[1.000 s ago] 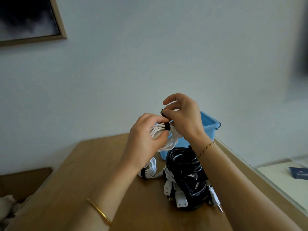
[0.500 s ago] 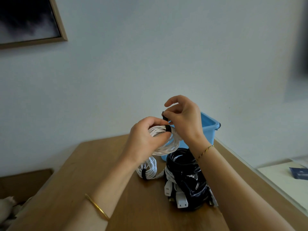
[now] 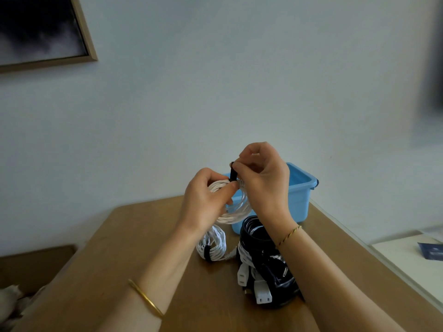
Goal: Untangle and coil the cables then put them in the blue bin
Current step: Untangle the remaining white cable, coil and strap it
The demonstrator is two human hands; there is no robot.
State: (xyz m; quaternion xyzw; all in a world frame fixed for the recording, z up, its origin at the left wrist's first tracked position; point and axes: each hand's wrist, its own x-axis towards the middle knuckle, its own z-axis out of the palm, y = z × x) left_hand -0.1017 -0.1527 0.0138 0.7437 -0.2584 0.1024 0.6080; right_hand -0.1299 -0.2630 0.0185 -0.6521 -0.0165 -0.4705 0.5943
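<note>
White cable coil (image 3: 236, 215) in L hand (image 3: 203, 204) grip, R hand (image 3: 266, 185) pinching black strap (image 3: 232, 174), blue bin (image 3: 300, 192) behind

A white cable coil (image 3: 236, 215), gripped in the left hand (image 3: 206, 202), is showing a twisted, rope-like jacket w/ a soft sheen. The black strap (image 3: 232, 174) the right hand (image 3: 266, 185) is pinching is looking matt, poss. cloth. A 2nd white coil (image 3: 213, 243) is showing the same twisted finish. The black cable bundle (image 3: 259, 238) is gleaming glossy and smooth, its white plugs (image 3: 263, 293) looking like moulded plastic. The blue bin (image 3: 302, 188) is reading as smooth plastic, slightly shiny. The table (image 3: 143, 236) is showing a matt, wood-tone top. Wrists are carrying gold-coloured metal: a plain polished bangle (image 3: 146, 298) at left, a twisted bracelet (image 3: 288, 234) at right. The picture frame (image 3: 86, 37) is looking like pale matt wood.
</note>
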